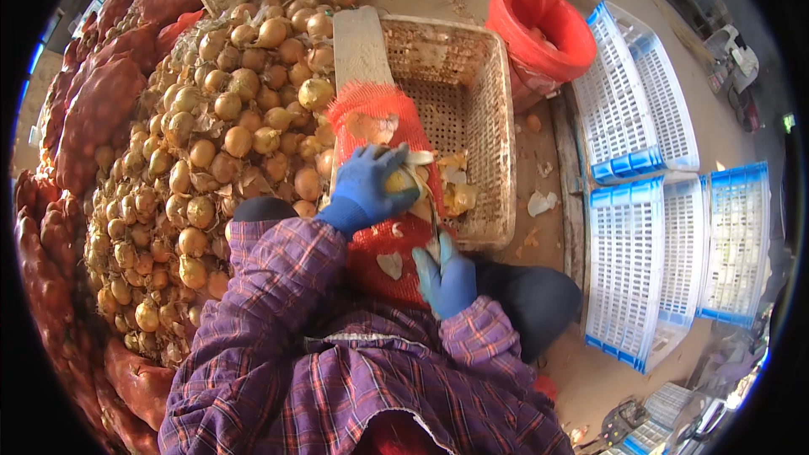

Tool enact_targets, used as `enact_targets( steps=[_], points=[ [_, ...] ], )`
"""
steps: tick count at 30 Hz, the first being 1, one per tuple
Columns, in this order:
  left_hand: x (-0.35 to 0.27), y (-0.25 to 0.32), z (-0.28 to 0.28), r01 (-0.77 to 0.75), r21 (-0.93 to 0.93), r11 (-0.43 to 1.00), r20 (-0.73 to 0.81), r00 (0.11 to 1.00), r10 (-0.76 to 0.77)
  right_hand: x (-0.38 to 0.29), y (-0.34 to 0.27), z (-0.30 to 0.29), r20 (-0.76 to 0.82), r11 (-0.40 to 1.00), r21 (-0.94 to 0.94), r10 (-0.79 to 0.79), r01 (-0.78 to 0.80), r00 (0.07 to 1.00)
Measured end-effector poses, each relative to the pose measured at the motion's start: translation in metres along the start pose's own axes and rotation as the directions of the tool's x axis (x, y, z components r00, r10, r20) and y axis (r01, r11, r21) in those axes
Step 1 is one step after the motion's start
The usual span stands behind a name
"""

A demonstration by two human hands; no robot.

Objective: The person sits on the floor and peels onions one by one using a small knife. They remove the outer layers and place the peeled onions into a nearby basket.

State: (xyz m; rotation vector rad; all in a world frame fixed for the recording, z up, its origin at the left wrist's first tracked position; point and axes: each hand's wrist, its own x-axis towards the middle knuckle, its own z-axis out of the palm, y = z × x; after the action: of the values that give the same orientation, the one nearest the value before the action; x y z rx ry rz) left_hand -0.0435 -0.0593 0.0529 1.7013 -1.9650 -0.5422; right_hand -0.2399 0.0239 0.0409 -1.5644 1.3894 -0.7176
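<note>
My left hand (377,183), in a blue glove, grips a yellow onion (398,181) over a board (361,44) wrapped in red mesh (373,101). Whitish peel hangs off the onion's right side. In my gloved right hand (447,278) is a knife (433,215), its blade pointing up to the onion; the handle is mostly hidden by the fingers. Loose dry skin (373,127) lies on the mesh beyond my left hand. Below the board's right edge, a perforated plastic crate (509,158) holds onion peels (460,193).
A large heap of onions (237,140) spreads on the left, with red mesh sacks (101,107) behind it. A red-lined bucket (537,69) stands beyond the crate. White-and-blue plastic crates (622,272) line the right side. A wooden beam (572,202) lies on the floor before them.
</note>
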Motion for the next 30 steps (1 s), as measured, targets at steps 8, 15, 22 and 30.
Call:
enact_targets(
  steps=[8, 15, 22, 30],
  points=[
    [0.007, 0.007, -0.009, -0.040, 0.102, 0.994, 0.054, 0.998, 0.035, 0.007, 0.009, 0.008, -0.093, 0.957, -0.273, -0.129, 0.099, 0.987],
    [0.000, -0.003, -0.008, 0.050, -0.143, 0.988, 0.286, 0.958, -0.007, 0.033, 0.024, 0.010, -0.178, 0.998, -0.057, -0.010, 0.000, 0.984],
    [0.000, -0.027, 0.001, -0.096, -0.256, 0.962, 0.179, 0.973, 0.145, 0.058, 0.023, 0.018, -0.230, 0.995, 0.019, -0.087, 0.094, 0.969],
    [-0.004, -0.015, -0.017, 0.161, -0.318, 0.934, -0.036, 0.983, -0.182, 0.067, 0.011, 0.016, -0.220, 0.943, 0.299, 0.218, -0.147, 0.951]
  ],
)
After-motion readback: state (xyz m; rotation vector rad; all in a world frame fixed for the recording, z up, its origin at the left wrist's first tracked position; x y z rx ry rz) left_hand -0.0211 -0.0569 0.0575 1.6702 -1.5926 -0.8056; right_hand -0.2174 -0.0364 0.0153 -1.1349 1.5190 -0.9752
